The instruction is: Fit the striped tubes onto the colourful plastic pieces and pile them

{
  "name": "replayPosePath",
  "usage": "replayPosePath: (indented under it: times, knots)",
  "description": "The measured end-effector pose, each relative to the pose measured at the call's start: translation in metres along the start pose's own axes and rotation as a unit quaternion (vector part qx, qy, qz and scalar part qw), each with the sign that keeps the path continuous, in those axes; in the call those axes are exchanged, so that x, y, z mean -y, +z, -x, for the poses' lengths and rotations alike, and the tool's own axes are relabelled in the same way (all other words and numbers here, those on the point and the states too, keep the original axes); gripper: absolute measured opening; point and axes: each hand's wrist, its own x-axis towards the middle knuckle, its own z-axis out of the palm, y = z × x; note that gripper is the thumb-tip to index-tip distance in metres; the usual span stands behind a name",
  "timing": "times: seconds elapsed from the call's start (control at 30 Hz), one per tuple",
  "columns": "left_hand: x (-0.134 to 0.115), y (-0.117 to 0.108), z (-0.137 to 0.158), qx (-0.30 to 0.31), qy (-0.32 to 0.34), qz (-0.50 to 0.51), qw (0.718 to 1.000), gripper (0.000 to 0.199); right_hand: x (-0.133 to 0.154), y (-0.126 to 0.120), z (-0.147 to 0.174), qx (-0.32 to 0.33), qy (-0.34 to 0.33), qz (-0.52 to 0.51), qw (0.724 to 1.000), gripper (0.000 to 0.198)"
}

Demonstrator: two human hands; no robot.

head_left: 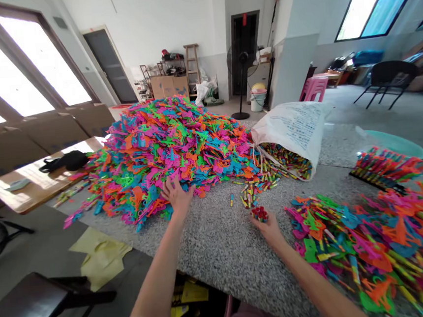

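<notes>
My left hand (178, 197) has its fingers spread at the front edge of a big heap of bright plastic pieces (169, 147) in pink, orange, green and blue. Nothing shows in its grasp. Closer to me on the right, my right hand (270, 228) is closed around a bundle of short tubes (260, 214), their red ends pointing up. Loose patterned tubes (251, 194) lie just beyond that hand. More of them spill out of the mouth of a white woven sack (290, 127) lying on its side.
Tubes with plastic pieces attached (370, 243) are piled at the right. Behind them, a black rack (378, 183) holds upright ones beside a pale green basin (399, 143). The speckled stone tabletop (219, 241) runs between. A dark stool (35, 307) stands at lower left.
</notes>
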Motion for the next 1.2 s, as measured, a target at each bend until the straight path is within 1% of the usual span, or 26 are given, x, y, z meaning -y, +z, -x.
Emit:
replayPosePath:
  times: [0.1,0.17,0.23,0.3,0.33,0.4,0.47,0.6,0.67,0.73,0.83,0.87,0.93,0.97,1.03,1.1,1.13,1.17,1.2]
  knots:
    - [-0.001,0.0,-0.059,0.032,0.04,-0.069,0.996,0.088,-0.002,0.008,0.018,-0.02,0.021,-0.027,0.999,0.019]
    - [-0.006,0.007,-0.086,0.062,0.041,-0.09,0.993,0.094,-0.001,0.014,0.021,-0.024,0.038,-0.043,0.998,0.019]
    - [-0.011,0.016,-0.1,0.085,0.011,-0.108,0.99,0.099,0.001,0.018,0.018,-0.026,0.048,-0.048,0.997,0.018]
    - [-0.014,0.026,-0.099,0.091,0.0,-0.127,0.988,0.1,0.003,0.019,0.014,-0.03,0.049,-0.039,0.998,0.018]
    - [-0.015,0.03,-0.093,0.089,0.015,-0.135,0.987,0.098,0.005,0.019,0.012,-0.032,0.047,-0.033,0.998,0.018]
    - [-0.016,0.037,-0.075,0.089,0.066,-0.14,0.984,0.09,0.007,0.017,0.011,-0.035,0.042,-0.027,0.998,0.018]
    - [-0.016,0.041,-0.051,0.107,0.104,-0.11,0.983,0.082,0.008,0.015,0.011,-0.032,0.037,-0.029,0.998,0.018]
    - [-0.022,0.046,0.006,0.149,0.113,-0.017,0.982,0.066,0.006,0.011,0.012,-0.033,0.046,-0.041,0.998,0.016]
    - [-0.028,0.047,0.037,0.157,0.115,-0.01,0.981,0.062,0.005,0.01,0.011,-0.05,0.05,-0.044,0.997,0.016]
    - [-0.034,0.046,0.067,0.166,0.13,-0.007,0.978,0.058,0.004,0.007,0.01,-0.07,0.054,-0.047,0.995,0.016]
    - [-0.04,0.04,0.106,0.184,0.166,0.014,0.969,0.042,0.004,0.002,0.013,-0.085,0.067,-0.057,0.993,0.018]
    - [-0.041,0.036,0.116,0.185,0.169,0.021,0.968,0.036,0.006,0.0,0.015,-0.083,0.071,-0.061,0.992,0.02]
    - [-0.044,0.027,0.13,0.184,0.156,0.035,0.97,0.028,0.008,-0.006,0.023,-0.074,0.075,-0.065,0.992,0.024]
    - [-0.045,0.022,0.134,0.184,0.146,0.041,0.971,0.028,0.01,-0.008,0.028,-0.067,0.076,-0.065,0.993,0.024]
    - [-0.051,0.011,0.138,0.188,0.12,0.054,0.973,0.03,0.013,-0.014,0.037,-0.05,0.079,-0.058,0.994,0.017]
    - [-0.059,0.0,0.138,0.187,0.081,0.095,0.974,0.033,0.016,-0.018,0.043,-0.036,0.084,-0.053,0.994,0.012]
    - [-0.063,-0.004,0.137,0.192,0.047,0.144,0.97,0.034,0.017,-0.019,0.046,-0.031,0.086,-0.054,0.994,0.013]
    - [-0.069,-0.008,0.136,0.203,0.006,0.209,0.957,0.035,0.018,-0.021,0.047,-0.028,0.089,-0.058,0.994,0.015]
    - [-0.074,-0.012,0.136,0.222,-0.035,0.277,0.934,0.037,0.019,-0.023,0.048,-0.025,0.091,-0.064,0.993,0.016]
